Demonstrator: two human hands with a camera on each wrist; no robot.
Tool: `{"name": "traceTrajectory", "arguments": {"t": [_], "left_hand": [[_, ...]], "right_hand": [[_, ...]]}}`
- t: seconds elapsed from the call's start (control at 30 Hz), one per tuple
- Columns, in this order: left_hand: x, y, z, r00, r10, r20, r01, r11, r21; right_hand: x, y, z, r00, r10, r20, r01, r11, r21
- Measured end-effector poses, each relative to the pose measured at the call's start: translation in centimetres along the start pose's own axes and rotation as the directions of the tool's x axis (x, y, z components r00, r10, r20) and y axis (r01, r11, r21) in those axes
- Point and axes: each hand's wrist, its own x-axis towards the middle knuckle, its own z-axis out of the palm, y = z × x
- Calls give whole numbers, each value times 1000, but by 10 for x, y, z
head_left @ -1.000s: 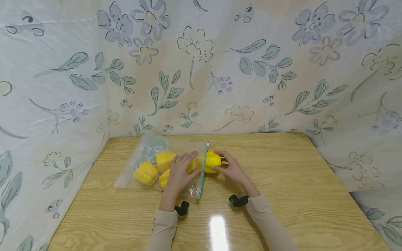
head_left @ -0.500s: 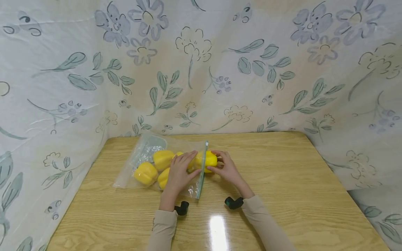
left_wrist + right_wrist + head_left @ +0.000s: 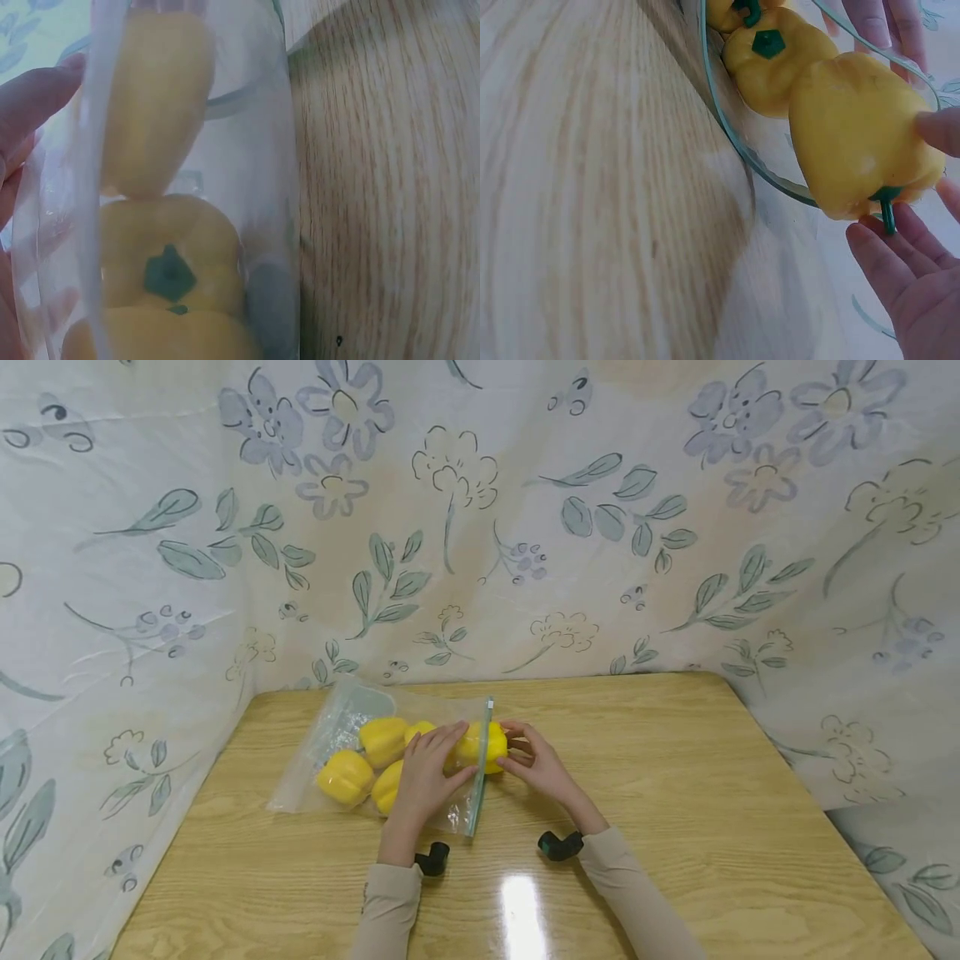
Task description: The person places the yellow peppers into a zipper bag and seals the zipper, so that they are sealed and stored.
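Note:
A clear zip bag (image 3: 300, 785) lies on its side with its green-edged mouth open to the right. Several yellow bell peppers (image 3: 346, 778) with green stems are inside it. My left hand (image 3: 429, 768) holds the upper side of the bag near the mouth, thumb close to the edge. At the mouth, the fingers and thumb of my right hand (image 3: 542, 767) grip one more yellow bell pepper (image 3: 859, 135) by its stem end. That pepper is partly within the bag, its green stem pointing out toward my palm. My left hand covers part of the bag's contents in the head view.
The bag rests on a wood-grain table (image 3: 675, 793), left of its middle. A floral cloth (image 3: 480, 552) hangs behind the table and along its sides. Dark wrist cameras sit at both wrists, just above the tabletop.
My right hand has moved left, carrying its bell pepper farther through the bag's mouth. The left hand keeps nearly the same place on the bag.

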Motion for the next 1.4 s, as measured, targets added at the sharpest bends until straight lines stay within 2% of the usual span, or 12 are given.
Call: {"name": "traceTrajectory", "arguments": {"t": [0.3, 0.57, 0.77, 0.87, 1.03, 1.17, 1.4], "left_hand": [[0, -1, -1, 999, -33, 38, 32, 999, 6], [-1, -2, 0, 1000, -5, 8, 5, 1000, -7], [-1, -1, -1, 1000, -1, 2, 1, 1000, -11], [-1, -1, -2, 1000, 3, -1, -3, 1000, -9], [-1, -1, -2, 1000, 1, 6, -1, 1000, -21], [-1, -1, -3, 1000, -3, 14, 3, 1000, -24], [-1, 0, -3, 1000, -2, 10, 2, 1000, -13]], "right_hand": [[-3, 3, -2, 999, -22, 35, 22, 1000, 18], [-3, 4, 2, 997, -32, 74, 26, 997, 75], [-3, 3, 5, 995, -43, 95, 37, 998, 58], [-3, 3, 6, 991, -51, 124, 46, 998, 40], [-4, 2, 10, 983, -34, 180, 21, 997, 74], [-4, 3, 11, 985, -36, 168, 19, 995, 101], [-4, 6, 4, 990, -56, 126, 47, 996, 75]]}}
